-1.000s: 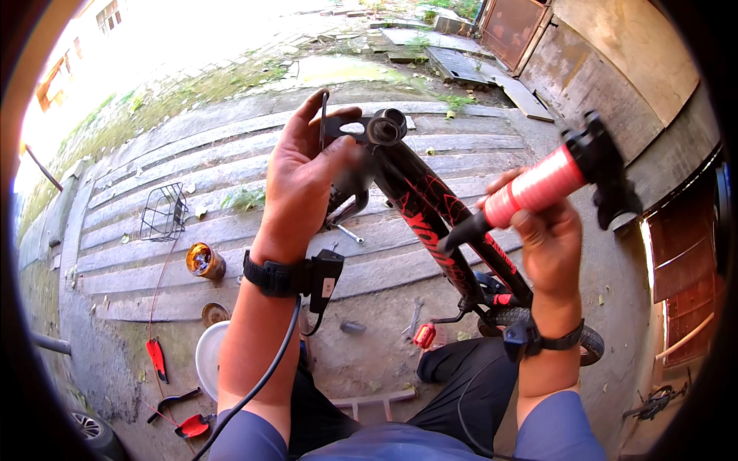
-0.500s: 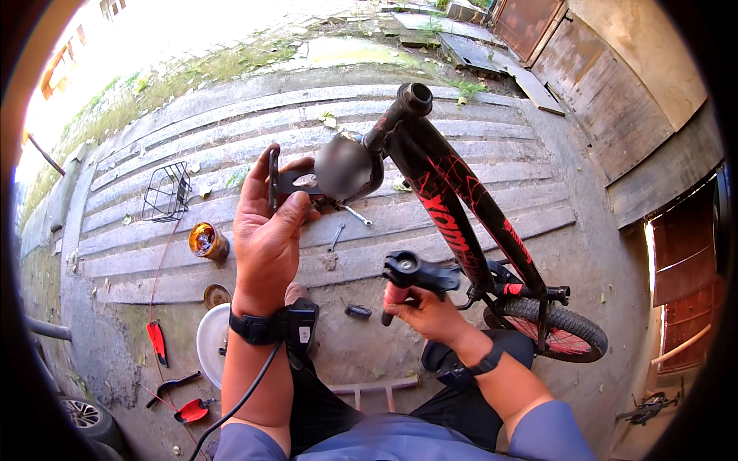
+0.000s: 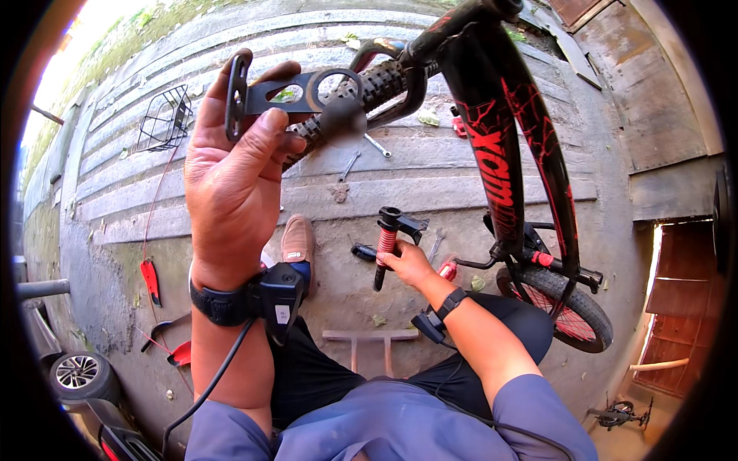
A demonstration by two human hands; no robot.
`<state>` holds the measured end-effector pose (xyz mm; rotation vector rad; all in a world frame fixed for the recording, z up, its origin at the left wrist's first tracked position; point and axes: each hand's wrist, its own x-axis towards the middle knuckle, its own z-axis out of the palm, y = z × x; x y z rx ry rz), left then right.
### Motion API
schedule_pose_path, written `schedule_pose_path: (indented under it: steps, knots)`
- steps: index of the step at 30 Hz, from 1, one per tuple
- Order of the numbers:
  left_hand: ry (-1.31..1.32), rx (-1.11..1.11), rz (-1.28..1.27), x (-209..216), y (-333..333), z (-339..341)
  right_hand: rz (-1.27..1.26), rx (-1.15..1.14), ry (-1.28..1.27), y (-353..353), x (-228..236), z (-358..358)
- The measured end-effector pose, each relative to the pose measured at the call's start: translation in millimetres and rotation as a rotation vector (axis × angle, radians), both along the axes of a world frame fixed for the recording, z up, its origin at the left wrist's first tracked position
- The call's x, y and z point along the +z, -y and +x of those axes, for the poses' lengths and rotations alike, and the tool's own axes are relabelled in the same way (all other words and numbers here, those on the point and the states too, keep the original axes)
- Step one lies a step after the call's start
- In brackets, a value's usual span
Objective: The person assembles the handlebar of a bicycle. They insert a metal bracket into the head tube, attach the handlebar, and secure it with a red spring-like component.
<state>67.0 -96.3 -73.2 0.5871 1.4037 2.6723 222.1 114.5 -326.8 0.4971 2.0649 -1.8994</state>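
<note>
My left hand (image 3: 231,173) is raised at the left, pinching a black metal bracket (image 3: 256,100) between thumb and fingers. The bracket has a slotted upright end and a flat arm ending in a ring; a round blurred patch covers part of the ring's edge. My right hand (image 3: 409,263), lower and near my knees, is closed around a black handlebar stem (image 3: 390,217) with a red ribbed section on its shaft. Right of both hands stands a black bicycle frame (image 3: 488,115) with red markings. Behind the bracket show the fork (image 3: 419,92) and knobby front tyre (image 3: 380,81).
Two wrenches (image 3: 350,166) lie on the slatted paving, another wrench (image 3: 437,242) by my right hand. At left are a wire basket (image 3: 164,119), a red mudguard piece (image 3: 150,280) and a car wheel (image 3: 81,376). A low stool (image 3: 371,336) stands between my legs.
My left hand has lifted the bracket up and leftward, and its ring now shows. The view has shifted, with the frame farther right and higher. My right hand still grips the stem.
</note>
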Motion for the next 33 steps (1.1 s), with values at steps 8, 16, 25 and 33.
schedule_pose_path:
  steps: [8,16,25,33]
  knots:
    - [0.055,0.087,-0.106,-5.2,8.8,3.2,-0.248,-0.006,0.507,-9.2,-106.2,11.3]
    - [0.115,0.091,-0.176,-14.3,7.3,6.7,-0.142,-0.097,0.644,-11.2,-155.1,25.9]
    - [0.165,0.130,-0.118,-21.7,2.6,8.0,0.307,-0.184,0.535,-11.3,-154.9,29.3]
    - [0.253,0.089,-0.096,-17.1,-3.5,14.6,0.351,-0.076,0.555,4.4,-195.2,37.2]
